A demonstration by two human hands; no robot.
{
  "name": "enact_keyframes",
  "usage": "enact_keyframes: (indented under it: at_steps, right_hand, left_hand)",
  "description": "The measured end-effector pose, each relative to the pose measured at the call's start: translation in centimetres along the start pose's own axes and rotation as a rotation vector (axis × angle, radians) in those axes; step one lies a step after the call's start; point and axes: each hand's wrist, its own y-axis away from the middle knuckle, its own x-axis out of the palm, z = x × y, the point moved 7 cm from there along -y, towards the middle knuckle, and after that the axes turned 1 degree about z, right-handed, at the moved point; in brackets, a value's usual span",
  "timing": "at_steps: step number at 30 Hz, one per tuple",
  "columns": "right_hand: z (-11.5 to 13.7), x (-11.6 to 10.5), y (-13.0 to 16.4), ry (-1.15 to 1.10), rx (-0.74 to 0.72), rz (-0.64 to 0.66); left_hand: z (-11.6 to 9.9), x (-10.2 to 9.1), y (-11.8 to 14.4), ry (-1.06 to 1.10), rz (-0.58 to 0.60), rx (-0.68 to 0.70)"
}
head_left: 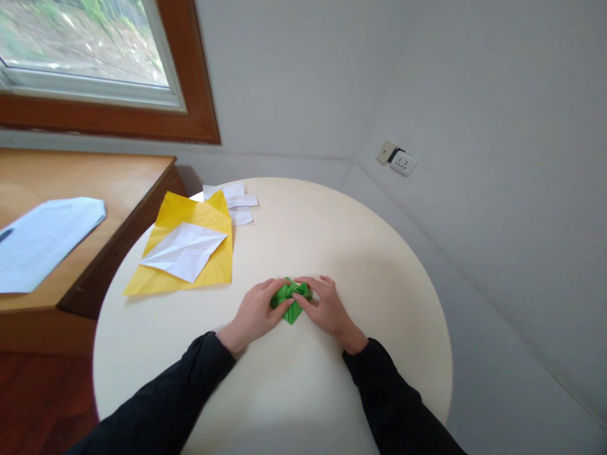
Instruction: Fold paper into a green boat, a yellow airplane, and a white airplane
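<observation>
Black sleeves [177,379], left hand [258,313] and right hand [329,309] pinching folded green paper [291,312]

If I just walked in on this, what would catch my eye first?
Probably the bright green folded paper, held between the left hand and right hand on the round table. Next, the big yellow sheet at the table's far left, with a creased white paper lying on it.
</observation>
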Motion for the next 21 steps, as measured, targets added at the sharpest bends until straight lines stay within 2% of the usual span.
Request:
enact_keyframes:
  at_steps: [10,18,21]
  right_hand:
    - [-0.1,-1.0,0.4,-0.251,-0.037,-0.133]
    - [0.7,-1.3,0.3,-0.186,-0.185,-0.158]
    - [0.6,-1.3,0.4,-0.183,-0.193,-0.156]
  left_hand:
    - [0.1,-1.3,0.1,0.136,-0.138,-0.021]
    - [0.1,-1.9,0.3,0.182,-0.185,0.038]
    - [0.4,-2.0,0.4,0.152,-0.211,0.024]
